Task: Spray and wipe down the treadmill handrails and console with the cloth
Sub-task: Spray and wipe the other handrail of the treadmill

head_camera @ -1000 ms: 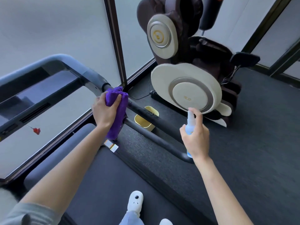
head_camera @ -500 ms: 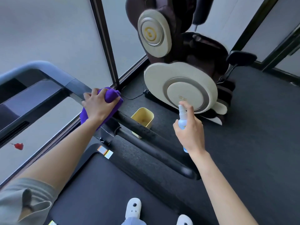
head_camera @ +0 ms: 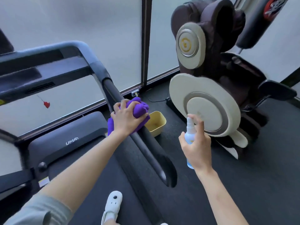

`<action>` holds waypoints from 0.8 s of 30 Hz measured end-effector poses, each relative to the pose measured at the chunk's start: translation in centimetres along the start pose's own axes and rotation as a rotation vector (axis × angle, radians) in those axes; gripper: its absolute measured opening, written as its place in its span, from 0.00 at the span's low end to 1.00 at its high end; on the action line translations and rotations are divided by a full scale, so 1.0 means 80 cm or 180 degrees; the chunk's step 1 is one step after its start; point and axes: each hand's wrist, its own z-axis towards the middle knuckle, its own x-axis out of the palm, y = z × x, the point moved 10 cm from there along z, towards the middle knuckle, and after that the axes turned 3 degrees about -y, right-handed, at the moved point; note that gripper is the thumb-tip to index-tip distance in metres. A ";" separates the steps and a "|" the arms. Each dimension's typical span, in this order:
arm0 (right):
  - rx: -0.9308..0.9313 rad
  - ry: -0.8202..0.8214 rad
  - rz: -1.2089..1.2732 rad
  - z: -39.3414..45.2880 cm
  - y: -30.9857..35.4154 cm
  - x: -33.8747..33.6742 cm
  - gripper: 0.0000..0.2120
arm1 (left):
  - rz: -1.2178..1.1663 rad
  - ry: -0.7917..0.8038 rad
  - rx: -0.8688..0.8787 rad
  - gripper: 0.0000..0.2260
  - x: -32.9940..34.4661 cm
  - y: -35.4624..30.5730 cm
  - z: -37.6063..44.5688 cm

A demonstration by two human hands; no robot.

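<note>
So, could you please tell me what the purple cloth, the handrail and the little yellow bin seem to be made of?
The purple cloth looks like soft, plush microfibre: it bunches thickly under the left hand. The handrail seems to have a matte black, perhaps rubbery or foam grip, with no shine. The yellow bin appears to be smooth, rigid plastic with rounded, moulded corners.

From my feed: cloth (head_camera: pixel 139 109) is purple, plush microfibre by the look, matt and bunched. Handrail (head_camera: pixel 146 140) has a smooth black satin finish with a faint sheen; upper bend (head_camera: pixel 78 46) is grey moulded plastic, semi-gloss. Spray bottle (head_camera: pixel 189 137) is glossy white and pale-blue plastic. Treadmill deck (head_camera: pixel 90 189) is dark, matt and finely textured. Floor (head_camera: pixel 259 184) looks like dark low-pile carpet, rough. Massage chair (head_camera: pixel 227 62) has brown leather-like upholstery and cream matt plastic panels. Bin (head_camera: pixel 158 122) is smooth yellow plastic. Window panes (head_camera: pixel 65 21) are frosted.
</note>
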 end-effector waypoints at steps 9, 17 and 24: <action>-0.0164 0.0215 0.0318 0.019 0.004 0.015 0.28 | 0.0128 -0.0142 -0.0855 0.26 -0.017 0.034 0.071; -0.0134 0.0102 0.0224 0.051 -0.014 0.028 0.29 | 0.0496 -0.0135 -0.0798 0.23 -0.025 0.072 0.178; -0.0104 0.0003 0.0263 0.063 -0.013 0.044 0.28 | 0.0902 -0.0121 -0.0624 0.21 -0.023 0.063 0.189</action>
